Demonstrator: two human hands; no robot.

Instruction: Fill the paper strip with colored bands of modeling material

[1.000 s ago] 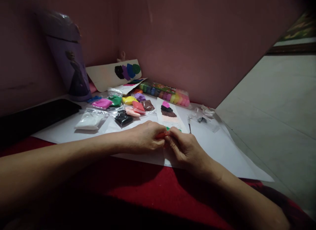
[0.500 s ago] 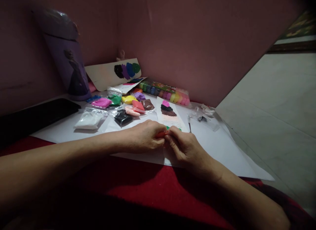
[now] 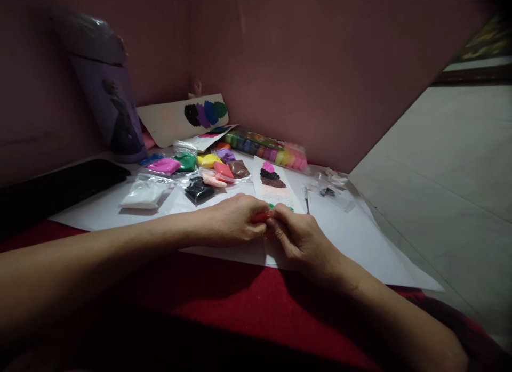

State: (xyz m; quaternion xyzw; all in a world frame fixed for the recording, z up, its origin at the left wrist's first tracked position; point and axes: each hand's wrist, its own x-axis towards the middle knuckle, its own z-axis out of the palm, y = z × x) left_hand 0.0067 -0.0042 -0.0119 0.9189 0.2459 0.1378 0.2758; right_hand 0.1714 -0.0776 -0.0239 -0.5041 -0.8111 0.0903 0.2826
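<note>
Between my two hands is a small orange-red clay packet point(image 3: 261, 217), mostly covered by fingers. My left hand point(image 3: 236, 220) is closed around it from the left. The fingertips of my right hand point(image 3: 300, 233) pinch its right end, touching the left hand. Just beyond them lies a white card point(image 3: 262, 193) with pink, black, brown, peach and green patches; its near part is hidden by the hands. To the right of the card rests a thin metal tool point(image 3: 306, 199) on white paper.
Several bagged clays, including white point(image 3: 142, 193), black point(image 3: 199, 191) and pink point(image 3: 164, 166), lie behind my left arm. A clear box of coloured clay point(image 3: 268, 148) sits by the wall. At left are a purple container point(image 3: 106, 100) and a dark flat object point(image 3: 68, 185).
Almost nothing differs. Both hands keep the same grip on the orange-red packet, and the view has shifted very slightly.
</note>
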